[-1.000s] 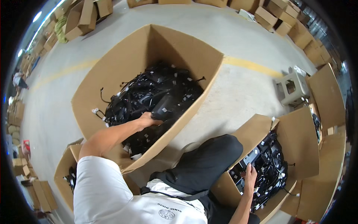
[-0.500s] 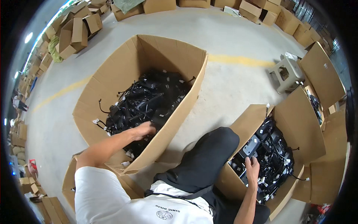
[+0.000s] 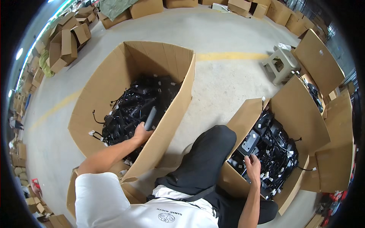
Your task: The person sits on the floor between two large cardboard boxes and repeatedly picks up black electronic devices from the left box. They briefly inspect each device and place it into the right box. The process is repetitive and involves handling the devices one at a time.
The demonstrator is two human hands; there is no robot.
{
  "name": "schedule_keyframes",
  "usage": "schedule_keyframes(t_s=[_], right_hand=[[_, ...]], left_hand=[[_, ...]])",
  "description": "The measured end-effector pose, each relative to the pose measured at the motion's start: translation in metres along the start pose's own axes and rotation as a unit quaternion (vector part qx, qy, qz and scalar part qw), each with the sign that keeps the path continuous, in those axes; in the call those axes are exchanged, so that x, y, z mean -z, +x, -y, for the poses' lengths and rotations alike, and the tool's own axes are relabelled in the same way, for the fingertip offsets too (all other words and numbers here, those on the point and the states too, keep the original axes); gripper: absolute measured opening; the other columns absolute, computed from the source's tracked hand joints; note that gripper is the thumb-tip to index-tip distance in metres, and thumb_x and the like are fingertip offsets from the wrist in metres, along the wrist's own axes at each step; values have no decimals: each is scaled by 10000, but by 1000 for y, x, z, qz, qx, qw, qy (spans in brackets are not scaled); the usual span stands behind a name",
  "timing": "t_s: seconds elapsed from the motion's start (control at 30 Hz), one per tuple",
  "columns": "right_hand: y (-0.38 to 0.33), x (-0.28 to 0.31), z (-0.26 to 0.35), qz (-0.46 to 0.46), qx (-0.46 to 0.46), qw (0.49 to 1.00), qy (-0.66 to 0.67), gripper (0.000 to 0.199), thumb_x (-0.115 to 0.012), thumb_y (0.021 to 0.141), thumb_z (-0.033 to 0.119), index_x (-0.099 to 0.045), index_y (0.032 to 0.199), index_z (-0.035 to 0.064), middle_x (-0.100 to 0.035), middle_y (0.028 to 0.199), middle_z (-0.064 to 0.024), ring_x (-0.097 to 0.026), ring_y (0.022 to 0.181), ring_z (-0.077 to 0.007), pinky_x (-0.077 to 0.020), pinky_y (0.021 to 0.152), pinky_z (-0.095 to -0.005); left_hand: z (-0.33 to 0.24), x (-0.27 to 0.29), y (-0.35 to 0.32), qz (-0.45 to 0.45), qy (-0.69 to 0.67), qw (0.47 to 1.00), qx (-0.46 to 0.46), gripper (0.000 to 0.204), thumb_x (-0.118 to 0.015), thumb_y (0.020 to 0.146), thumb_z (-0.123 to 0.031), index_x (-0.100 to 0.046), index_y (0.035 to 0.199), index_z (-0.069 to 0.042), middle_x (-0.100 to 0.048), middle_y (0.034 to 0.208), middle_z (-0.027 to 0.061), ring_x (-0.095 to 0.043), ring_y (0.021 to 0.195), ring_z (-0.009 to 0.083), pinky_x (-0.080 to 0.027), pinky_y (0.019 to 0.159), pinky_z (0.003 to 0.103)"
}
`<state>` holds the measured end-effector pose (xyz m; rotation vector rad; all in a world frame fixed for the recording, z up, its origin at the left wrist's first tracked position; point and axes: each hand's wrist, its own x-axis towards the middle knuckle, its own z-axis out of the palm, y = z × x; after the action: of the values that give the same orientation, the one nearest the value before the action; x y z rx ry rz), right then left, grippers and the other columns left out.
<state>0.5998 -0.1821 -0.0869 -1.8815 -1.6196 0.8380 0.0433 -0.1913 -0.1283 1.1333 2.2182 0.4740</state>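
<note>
We saw matt brown cardboard, corrugated and mostly smooth-faced, in the large carton (image 3: 97, 89) and the right-hand carton (image 3: 302, 110). The slim grey slab (image 3: 150, 119) looked to us like smooth, dull plastic. We found the heaped black wiring (image 3: 125, 104) plastic-coated, glossy in spots. The step stool (image 3: 280, 65) seemed satiny moulded plastic, the floor (image 3: 216, 85) smooth and faintly glossy; the T-shirt (image 3: 100, 195) and trousers (image 3: 201, 152) we took for matt cloth.

Left hand (image 3: 142, 133) apparently grips block (image 3: 150, 118).
</note>
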Motion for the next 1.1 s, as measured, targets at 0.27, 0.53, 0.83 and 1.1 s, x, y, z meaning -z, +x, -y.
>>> schedule_keyframes(t_s=[0.27,0.53,0.83,1.1], right_hand=[[13,-15,1,16,2,1000,-8,348,-657,960,275,-585,851,-47,-580,677,-76,-526,636,-137,-435,583,-345],[-3,8,27,-99,18,994,32,285,-660,964,131,-663,1140,-92,-723,937,-155,-676,853,-174,-534,781,-314],[52,-31,306,45,345,901,258,789,-838,823,270,-471,1423,-88,-639,1302,-264,-625,1221,-340,-475,1066,-406],[82,-127,322,328,211,839,379,607,-840,830,263,-586,1281,-54,-681,1140,-114,-639,1033,-165,-514,921,-326]], left_hand=[[81,-37,34,75,-188,976,80,526,-830,792,-278,-659,1197,11,-725,1018,126,-685,879,230,-557,797,401],[-59,144,-28,103,-290,949,-70,399,-825,769,-109,-666,1125,-20,-705,1012,49,-667,893,152,-534,844,306],[-211,204,-100,171,-28,949,-261,403,-805,797,-156,-694,1139,26,-720,955,38,-635,854,115,-525,814,288],[-141,193,-93,144,-204,942,-226,575,-847,746,-123,-647,1264,28,-692,1182,81,-633,1073,149,-507,964,304]])
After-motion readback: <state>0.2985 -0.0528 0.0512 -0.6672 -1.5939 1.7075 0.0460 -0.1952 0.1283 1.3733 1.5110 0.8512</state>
